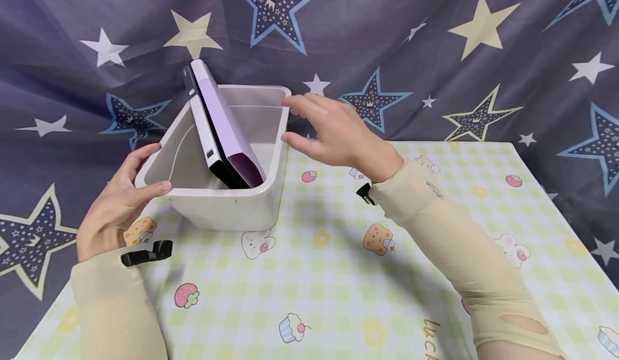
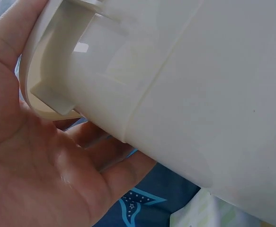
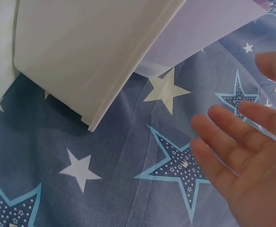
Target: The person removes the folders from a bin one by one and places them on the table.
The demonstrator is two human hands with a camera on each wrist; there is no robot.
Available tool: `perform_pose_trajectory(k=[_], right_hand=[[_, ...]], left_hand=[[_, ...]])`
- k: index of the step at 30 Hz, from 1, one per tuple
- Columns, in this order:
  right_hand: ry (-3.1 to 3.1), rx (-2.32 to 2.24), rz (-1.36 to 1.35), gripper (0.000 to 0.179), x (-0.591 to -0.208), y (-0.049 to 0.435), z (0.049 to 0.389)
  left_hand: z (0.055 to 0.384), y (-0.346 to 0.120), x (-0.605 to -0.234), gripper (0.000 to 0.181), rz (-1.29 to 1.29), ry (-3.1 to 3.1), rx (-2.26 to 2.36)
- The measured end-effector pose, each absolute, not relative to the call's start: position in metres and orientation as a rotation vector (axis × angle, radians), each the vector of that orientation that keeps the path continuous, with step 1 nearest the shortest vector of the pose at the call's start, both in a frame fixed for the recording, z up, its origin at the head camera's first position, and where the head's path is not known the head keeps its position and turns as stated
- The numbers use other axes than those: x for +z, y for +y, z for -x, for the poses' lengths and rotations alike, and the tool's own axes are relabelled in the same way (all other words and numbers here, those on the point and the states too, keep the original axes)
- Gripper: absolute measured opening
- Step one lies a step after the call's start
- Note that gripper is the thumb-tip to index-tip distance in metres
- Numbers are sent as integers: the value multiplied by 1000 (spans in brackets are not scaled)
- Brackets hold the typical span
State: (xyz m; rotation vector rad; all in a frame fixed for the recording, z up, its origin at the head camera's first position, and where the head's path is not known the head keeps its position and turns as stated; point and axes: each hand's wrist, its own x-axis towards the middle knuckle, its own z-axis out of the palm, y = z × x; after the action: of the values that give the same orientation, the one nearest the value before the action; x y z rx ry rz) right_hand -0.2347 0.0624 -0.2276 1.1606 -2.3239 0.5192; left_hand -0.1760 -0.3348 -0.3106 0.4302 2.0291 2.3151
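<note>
A white plastic storage bin [image 1: 227, 209] stands at the back left of the table. At its front left corner my left hand [image 1: 113, 199] holds the rim, thumb over the top edge and fingers along the outer side. In the left wrist view the palm [image 2: 38, 161] faces the bin's wall [image 2: 199, 94]. Inside the bin lean a slim lilac case [image 1: 224, 118] and a flat black-and-white case [image 1: 203, 123], side by side, their tops above the back rim. My right hand [image 1: 333, 129] hovers by the right rim, fingers extended; the right wrist view shows it apart from the bin, holding nothing.
A checked tablecloth [image 1: 329, 290] with cartoon prints covers the table. Behind it hangs a dark blue curtain [image 1: 367, 27] with stars, close to the back of the bin. Black straps [image 1: 147, 253] circle both wrists over beige sleeves.
</note>
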Motion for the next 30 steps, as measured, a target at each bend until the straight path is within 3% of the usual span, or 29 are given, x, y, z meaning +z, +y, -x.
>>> perform_pose_trajectory(k=[30], right_hand=[[-2478, 745, -1279, 48, -218, 19, 246]], left_hand=[[176, -338, -311, 78, -455, 2031, 2288]])
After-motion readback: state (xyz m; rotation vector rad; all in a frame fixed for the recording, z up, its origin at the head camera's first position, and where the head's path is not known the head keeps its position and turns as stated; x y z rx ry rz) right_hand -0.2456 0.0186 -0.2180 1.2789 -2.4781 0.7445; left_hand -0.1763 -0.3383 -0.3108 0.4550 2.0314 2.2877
